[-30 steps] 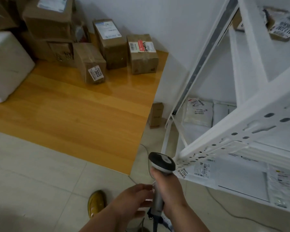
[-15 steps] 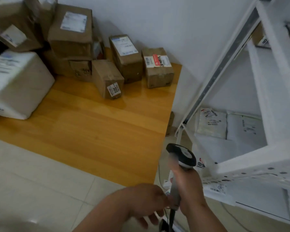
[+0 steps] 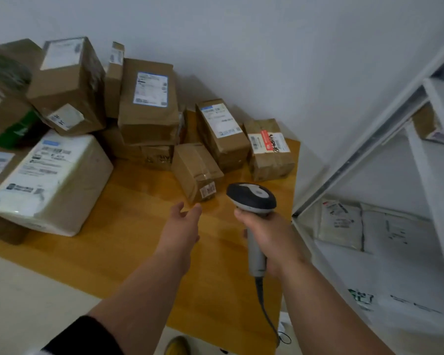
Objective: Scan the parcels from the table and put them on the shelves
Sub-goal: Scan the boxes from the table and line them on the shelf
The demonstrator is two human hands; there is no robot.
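The left hand [image 3: 183,224] has left the scanner [image 3: 251,198], now reaching open toward the small box [image 3: 196,171]; right hand [image 3: 269,234] grips it.

One view only, worn on the head, looking forward and down from above, wide and a bit bent at the edges. Close to the left hand [image 3: 184,224] and the right hand [image 3: 267,231] low in the middle of the frame, farther from the wooden table [image 3: 128,242] across the middle, the brown boxes [image 3: 149,103] in the upper left and the wall along the top. At the right edge, near and slanted, the white shelves [image 3: 420,175], and at the bottom left a strip of pale floor [image 3: 23,303].
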